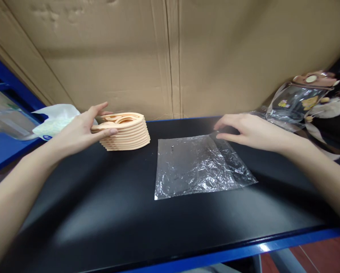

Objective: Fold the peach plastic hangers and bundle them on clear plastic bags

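My left hand [84, 127] is at the left end of a neat stack of flat, peach-coloured plastic pieces [127, 134] with rounded cut-outs. Its thumb lies along the near upper side and its fingers reach behind, so the hand grips that end; part of the stack is hidden there. Flat on the black tabletop, right of the stack, lies a clear plastic bag [198, 165], creased and shiny. Over the bag's far right corner is my right hand [241, 129], thumb and fingers apart with nothing visible between them. Whether its fingertips touch the bag, I cannot tell.
The black table [107, 220] has a blue front edge. Cardboard [124, 60] stands along its back. A tissue pack [54, 121] sits at the left, behind my forearm. A clear bottle with a brown lid [303, 98], a strap and a fluffy charm stands at the right.
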Action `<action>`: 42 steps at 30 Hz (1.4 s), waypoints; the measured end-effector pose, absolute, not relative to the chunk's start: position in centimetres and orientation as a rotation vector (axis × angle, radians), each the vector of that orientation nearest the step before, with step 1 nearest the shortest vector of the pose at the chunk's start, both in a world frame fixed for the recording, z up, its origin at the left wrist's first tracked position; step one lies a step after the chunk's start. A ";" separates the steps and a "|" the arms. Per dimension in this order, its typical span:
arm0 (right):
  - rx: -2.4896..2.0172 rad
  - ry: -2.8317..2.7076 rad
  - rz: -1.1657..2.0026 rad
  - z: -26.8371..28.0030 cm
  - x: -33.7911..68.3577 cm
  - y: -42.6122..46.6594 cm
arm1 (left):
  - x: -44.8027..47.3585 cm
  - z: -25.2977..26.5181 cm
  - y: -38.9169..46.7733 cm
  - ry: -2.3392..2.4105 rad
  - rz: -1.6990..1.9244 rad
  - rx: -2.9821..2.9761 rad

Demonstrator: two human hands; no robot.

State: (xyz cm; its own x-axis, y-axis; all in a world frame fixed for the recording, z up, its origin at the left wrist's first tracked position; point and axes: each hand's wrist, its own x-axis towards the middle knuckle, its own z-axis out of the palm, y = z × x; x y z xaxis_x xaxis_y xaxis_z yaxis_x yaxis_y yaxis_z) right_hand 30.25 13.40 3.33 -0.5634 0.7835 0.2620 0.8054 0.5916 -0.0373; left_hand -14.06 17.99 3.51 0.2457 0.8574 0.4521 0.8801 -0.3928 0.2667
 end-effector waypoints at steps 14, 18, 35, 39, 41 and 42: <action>-1.281 -2.450 -0.201 3.4 29.4 12.9 | -11.8 4.6 16.2 -1.437 -0.893 -2.310; -1.239 -2.204 0.100 3.3 27.4 11.6 | -8.4 4.2 14.0 -1.165 -0.963 -2.282; -1.157 -1.823 1.375 2.1 23.8 9.4 | -1.2 0.5 9.4 -0.943 -0.795 -2.631; -1.171 -1.830 1.362 2.0 23.9 9.5 | -1.3 0.4 9.5 -0.929 -0.747 -2.681; -1.179 -1.841 1.338 2.0 24.0 9.5 | -1.5 0.3 9.5 -0.951 -0.729 -2.690; -1.181 -1.854 1.320 2.1 24.0 9.6 | -1.5 0.3 9.6 -0.964 -0.722 -2.693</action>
State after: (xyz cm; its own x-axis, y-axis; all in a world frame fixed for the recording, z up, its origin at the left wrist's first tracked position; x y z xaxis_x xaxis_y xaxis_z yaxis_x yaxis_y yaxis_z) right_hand 23.97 9.56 2.05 -0.4480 0.8931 -0.0412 0.3312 0.1230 -0.9355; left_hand -1.53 9.59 0.27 0.6696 0.5448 0.5048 0.6380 -0.7699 -0.0153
